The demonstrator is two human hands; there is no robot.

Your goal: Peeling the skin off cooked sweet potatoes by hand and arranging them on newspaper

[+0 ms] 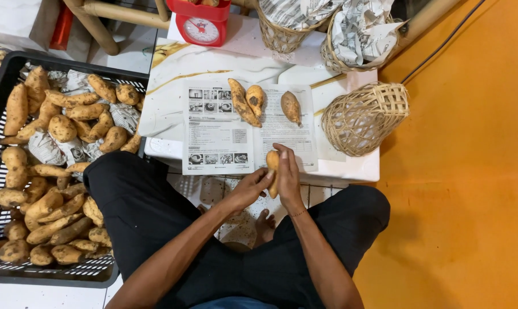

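Right hand clasped round a sweet potato, left hand pinching its side, just beside the open newspaper bearing three more

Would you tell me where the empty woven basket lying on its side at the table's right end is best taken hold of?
Probably by its rim. The woven basket lies tipped on its side on the white table, its mouth apparently facing lower left, toward the printed sheet. Coming from that side, fingers could hook inside the rim with the thumb outside; the rounded, domed wall offers a less sure grip.
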